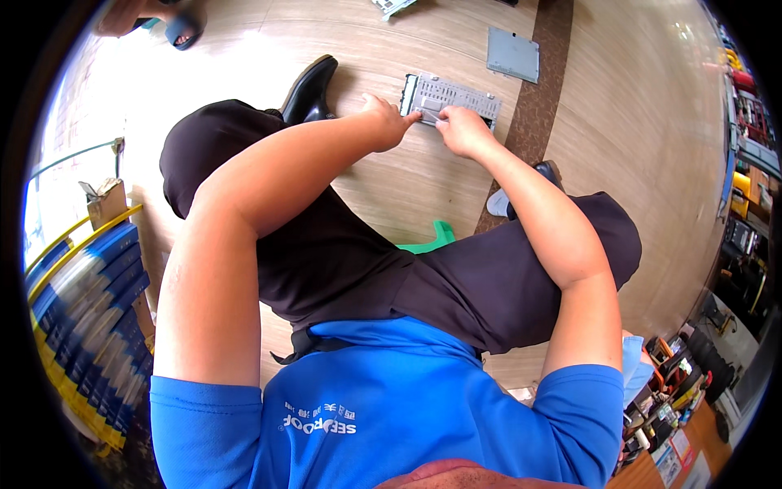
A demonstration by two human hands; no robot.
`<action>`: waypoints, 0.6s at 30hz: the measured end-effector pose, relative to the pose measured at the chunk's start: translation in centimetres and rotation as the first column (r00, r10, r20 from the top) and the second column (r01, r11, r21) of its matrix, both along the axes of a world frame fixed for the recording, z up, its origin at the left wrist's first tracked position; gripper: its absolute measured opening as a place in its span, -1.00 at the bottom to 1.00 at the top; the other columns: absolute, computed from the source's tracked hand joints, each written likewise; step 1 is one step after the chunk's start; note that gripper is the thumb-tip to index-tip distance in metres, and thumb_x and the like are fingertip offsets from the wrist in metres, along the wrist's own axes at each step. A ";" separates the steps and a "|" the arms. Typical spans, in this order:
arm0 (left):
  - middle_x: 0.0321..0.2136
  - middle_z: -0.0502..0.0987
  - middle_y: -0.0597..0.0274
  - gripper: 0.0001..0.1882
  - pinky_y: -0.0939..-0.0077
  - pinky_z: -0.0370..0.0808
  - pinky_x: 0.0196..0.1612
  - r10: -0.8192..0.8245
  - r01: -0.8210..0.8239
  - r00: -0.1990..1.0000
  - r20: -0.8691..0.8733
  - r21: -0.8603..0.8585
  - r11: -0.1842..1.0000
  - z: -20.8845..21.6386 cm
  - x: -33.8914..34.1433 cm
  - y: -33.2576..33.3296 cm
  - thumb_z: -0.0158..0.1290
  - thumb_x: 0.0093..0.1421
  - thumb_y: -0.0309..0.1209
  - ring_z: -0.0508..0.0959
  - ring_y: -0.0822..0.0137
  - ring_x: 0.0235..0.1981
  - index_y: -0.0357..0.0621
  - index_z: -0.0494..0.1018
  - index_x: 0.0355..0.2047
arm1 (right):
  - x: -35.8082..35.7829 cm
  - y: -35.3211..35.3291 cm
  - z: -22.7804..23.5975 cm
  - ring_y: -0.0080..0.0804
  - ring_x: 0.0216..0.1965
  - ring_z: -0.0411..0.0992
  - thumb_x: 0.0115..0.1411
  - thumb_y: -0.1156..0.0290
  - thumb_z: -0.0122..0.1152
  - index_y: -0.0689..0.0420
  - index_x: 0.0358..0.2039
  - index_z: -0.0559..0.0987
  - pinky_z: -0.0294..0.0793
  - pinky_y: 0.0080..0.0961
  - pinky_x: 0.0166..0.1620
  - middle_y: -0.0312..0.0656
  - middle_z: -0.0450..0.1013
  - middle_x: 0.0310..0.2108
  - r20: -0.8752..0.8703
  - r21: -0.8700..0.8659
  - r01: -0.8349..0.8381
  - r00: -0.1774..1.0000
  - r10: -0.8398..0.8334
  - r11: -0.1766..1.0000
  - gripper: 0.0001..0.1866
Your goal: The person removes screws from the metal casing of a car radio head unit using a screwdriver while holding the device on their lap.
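Note:
A flat grey metal device with rows of slots lies on the floor between my feet, and a strip of green circuit board shows along its left end. My left hand is at its near left corner, with one finger stretched out to the edge and the others apart. Over the near edge, my right hand is closed in a pinch. Something thin and pale seems to stick out from its fingertips, too small to name.
A flat grey metal panel lies beyond the device to the right. Part of a green stool shows under me. Blue bins on a yellow rack stand at left; cluttered tools and shelves line the right. Another person's foot is at far left.

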State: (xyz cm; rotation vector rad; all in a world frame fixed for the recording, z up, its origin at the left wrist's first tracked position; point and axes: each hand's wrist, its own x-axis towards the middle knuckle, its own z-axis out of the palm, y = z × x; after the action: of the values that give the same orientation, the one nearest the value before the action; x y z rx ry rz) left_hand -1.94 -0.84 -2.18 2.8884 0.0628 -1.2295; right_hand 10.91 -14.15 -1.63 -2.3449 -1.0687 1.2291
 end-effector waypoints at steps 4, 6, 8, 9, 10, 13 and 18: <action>0.20 0.37 -0.10 -0.28 -0.29 0.25 0.16 0.020 -0.021 1.000 -0.023 -0.023 1.000 0.2 0.0 0.1 -0.14 0.35 -0.33 0.46 -0.09 0.13 0.20 -0.12 0.47 | 0.0 0.3 2.3 0.02 -0.09 0.54 0.24 0.29 0.14 0.10 -0.15 0.62 0.52 -0.11 -0.03 0.06 0.58 -0.20 0.261 -0.041 -0.166 0.950 0.171 0.985 -0.76; 0.20 0.37 -0.10 -0.28 -0.29 0.25 0.17 0.008 -0.009 1.000 -0.023 -0.014 1.000 0.2 0.2 0.0 -0.15 0.35 -0.33 0.45 -0.09 0.14 0.20 -0.13 0.48 | 0.2 0.0 2.3 0.01 -0.09 0.54 0.23 0.31 0.12 0.09 -0.17 0.61 0.53 -0.09 -0.06 0.06 0.58 -0.21 0.320 -0.063 -0.202 0.924 0.211 0.977 -0.77; 0.20 0.36 -0.10 -0.28 -0.28 0.25 0.17 0.001 -0.001 1.000 -0.025 -0.006 1.000 0.2 0.2 0.0 -0.15 0.35 -0.33 0.45 -0.09 0.15 0.20 -0.13 0.48 | 0.6 -0.1 2.0 0.02 -0.16 0.53 0.25 0.33 0.15 0.04 -0.21 0.61 0.52 -0.08 -0.10 0.02 0.56 -0.26 0.414 -0.058 -0.317 0.856 0.311 0.947 -0.85; 0.21 0.36 -0.10 -0.28 -0.28 0.25 0.17 0.001 -0.001 1.000 -0.028 -0.005 1.000 0.2 0.2 0.0 -0.15 0.35 -0.32 0.44 -0.09 0.16 0.20 -0.13 0.48 | 0.6 -0.2 2.1 0.02 -0.16 0.53 0.25 0.33 0.15 0.04 -0.21 0.61 0.52 -0.08 -0.10 0.02 0.56 -0.26 0.413 -0.058 -0.316 0.856 0.311 0.947 -0.85; 0.21 0.36 -0.11 -0.28 -0.28 0.25 0.17 0.001 -0.001 0.999 -0.032 -0.003 1.000 0.2 0.2 0.0 -0.16 0.36 -0.32 0.43 -0.09 0.17 0.20 -0.13 0.48 | 0.6 -0.2 2.2 0.01 -0.13 0.54 0.23 0.37 0.07 0.05 -0.24 0.61 0.54 -0.08 -0.11 0.03 0.56 -0.23 0.439 -0.061 -0.348 0.832 0.339 0.935 -0.82; 0.21 0.35 -0.10 -0.29 -0.29 0.25 0.18 0.008 -0.008 0.999 -0.033 -0.012 1.000 0.3 0.2 0.1 -0.16 0.36 -0.31 0.43 -0.09 0.17 0.20 -0.13 0.48 | 0.6 -0.1 2.3 0.00 -0.11 0.55 0.22 0.41 -0.03 0.07 -0.26 0.62 0.57 -0.10 -0.10 0.03 0.55 -0.20 0.468 -0.076 -0.395 0.797 0.382 0.916 -0.77; 0.21 0.36 -0.10 -0.29 -0.30 0.26 0.18 0.009 -0.010 0.999 -0.031 -0.015 1.000 0.4 0.2 0.1 -0.17 0.36 -0.30 0.43 -0.10 0.17 0.21 -0.13 0.47 | 0.7 0.1 2.3 -0.03 -0.13 0.56 0.21 0.43 -0.02 0.08 -0.28 0.63 0.57 -0.14 -0.10 0.03 0.55 -0.20 0.501 -0.066 -0.428 0.767 0.401 0.901 -0.77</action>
State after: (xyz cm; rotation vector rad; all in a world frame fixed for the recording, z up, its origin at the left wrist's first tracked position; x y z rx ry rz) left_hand -1.70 -0.74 -1.78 2.8526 0.0670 -1.2681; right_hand 11.56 -14.06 0.66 -2.5362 -1.8498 0.6769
